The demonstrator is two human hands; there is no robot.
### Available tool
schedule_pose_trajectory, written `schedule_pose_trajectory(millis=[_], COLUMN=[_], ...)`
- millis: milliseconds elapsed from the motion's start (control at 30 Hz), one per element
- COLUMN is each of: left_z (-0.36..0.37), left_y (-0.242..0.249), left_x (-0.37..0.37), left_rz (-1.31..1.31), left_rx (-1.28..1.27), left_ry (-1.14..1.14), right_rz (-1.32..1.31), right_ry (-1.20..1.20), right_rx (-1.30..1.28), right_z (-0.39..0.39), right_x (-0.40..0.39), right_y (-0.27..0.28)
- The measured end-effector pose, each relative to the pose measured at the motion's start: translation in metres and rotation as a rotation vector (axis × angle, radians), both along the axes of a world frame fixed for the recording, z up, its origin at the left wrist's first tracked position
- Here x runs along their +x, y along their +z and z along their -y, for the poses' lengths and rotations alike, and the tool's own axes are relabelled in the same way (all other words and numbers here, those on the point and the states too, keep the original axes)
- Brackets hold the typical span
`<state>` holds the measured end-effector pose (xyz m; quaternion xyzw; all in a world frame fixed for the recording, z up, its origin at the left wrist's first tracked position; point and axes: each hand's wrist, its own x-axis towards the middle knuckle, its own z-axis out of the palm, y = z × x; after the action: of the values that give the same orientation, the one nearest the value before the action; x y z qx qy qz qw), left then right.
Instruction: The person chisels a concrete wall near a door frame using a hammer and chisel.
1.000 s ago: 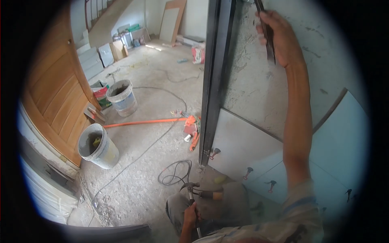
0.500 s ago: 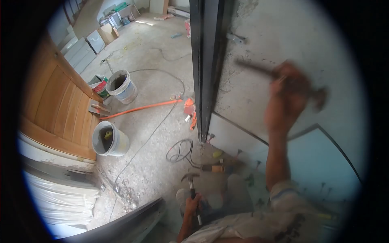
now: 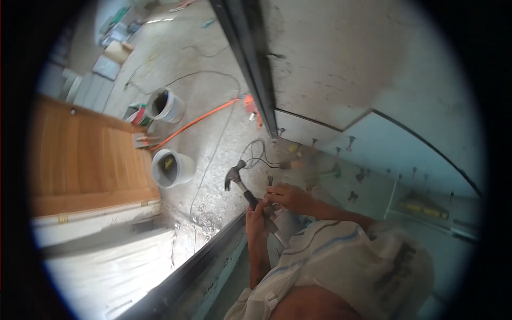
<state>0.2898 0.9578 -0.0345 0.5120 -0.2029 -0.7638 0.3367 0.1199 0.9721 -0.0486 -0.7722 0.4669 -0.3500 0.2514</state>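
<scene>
My left hand [image 3: 257,216] is closed around the black grip of a claw hammer [image 3: 234,173], whose head points up and away from me. Right beside it, my right hand [image 3: 290,198] has its fingers bent together close to the hammer handle. A dark narrow tool [image 3: 270,181] sticks up from the right fingers; most of it is hidden, and I cannot tell its kind. Both hands are low in front of my body, above the light shirt [image 3: 341,240].
A dark metal post [image 3: 242,58] stands before me, with a partly tiled wall [image 3: 421,144] to its right. Small dark clips [image 3: 350,143] stick out along the tiles. Buckets [image 3: 184,169], an orange strip [image 3: 197,122] and cables [image 3: 256,152] lie left, near a wooden door [image 3: 90,160].
My right hand has come down from the wall with its tool to beside my left hand. The hammer has risen in view, and the view has tilted and shifted.
</scene>
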Motion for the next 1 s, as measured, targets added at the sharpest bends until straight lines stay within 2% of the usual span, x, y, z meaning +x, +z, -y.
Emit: schedule_pose_trajectory(millis=[67, 133, 167, 233, 267, 333, 367, 433, 467, 533, 567, 600, 667, 733, 800, 900, 1000], left_z=[-0.003, -0.002, -0.004, -0.002, -0.001, 0.005, 0.006, 0.013, 0.012, 0.013, 0.011, 0.009, 0.004, -0.001, 0.002, -0.001, 0.002], left_y=[0.015, 0.018, 0.025, 0.042, 0.052, 0.070, 0.076, 0.102, 0.111, 0.109, 0.106, 0.105, 0.106, 0.115, 0.138, 0.133, 0.143], left_x=[-0.009, -0.016, -0.017, -0.027, -0.029, -0.035, -0.043, -0.067, -0.076, -0.088, -0.093, -0.098, -0.099, -0.096, -0.096, -0.091, -0.092], left_rz=[-0.047, -0.045, -0.031, 0.096, 0.103, 0.238, 0.188, 0.279, 0.354, 0.421, 0.483, 0.545, 0.511, 0.475, 0.714, 0.719, 0.667], left_rx=[0.031, -0.077, -0.073, -0.121, -0.109, -0.209, -0.244, -0.327, -0.397, -0.390, -0.510, -0.629, -0.547, -0.452, -0.317, -0.430, -0.509], left_ry=[0.098, 0.022, 0.026, 0.055, 0.065, -0.146, -0.146, -0.157, -0.200, -0.202, -0.139, -0.076, -0.021, 0.029, -0.102, -0.065, -0.084], right_rz=[-0.005, 0.253, 0.265, 0.600, 0.601, 0.777, 0.776, 1.304, 1.304, 1.221, 1.128, 1.126, 0.914, 0.927, 0.935, 0.912, 0.996], right_ry=[0.036, -0.194, -0.190, -0.531, -0.522, -0.218, -0.193, -0.127, -0.106, -0.266, -0.385, -0.367, -0.437, -0.422, -0.404, -0.385, -0.395], right_rx=[0.040, 0.118, 0.124, 0.584, 0.600, 1.030, 1.053, 1.184, 1.198, 0.900, 0.818, 0.825, 0.719, 0.700, 0.667, 0.662, 0.622], right_z=[-0.001, -0.003, -0.007, -0.009, -0.008, 0.010, 0.012, 0.034, 0.039, 0.053, 0.068, 0.082, 0.106, 0.124, 0.144, 0.171, 0.186], right_x=[-0.003, -0.007, -0.007, -0.016, -0.019, -0.024, -0.024, -0.034, -0.039, -0.052, -0.059, -0.072, -0.100, -0.113, -0.122, -0.129, -0.133], right_y=[0.014, 0.019, 0.013, -0.004, -0.009, -0.003, 0.008, 0.060, 0.070, 0.080, 0.065, 0.070, 0.091, 0.108, 0.122, 0.128, 0.127])
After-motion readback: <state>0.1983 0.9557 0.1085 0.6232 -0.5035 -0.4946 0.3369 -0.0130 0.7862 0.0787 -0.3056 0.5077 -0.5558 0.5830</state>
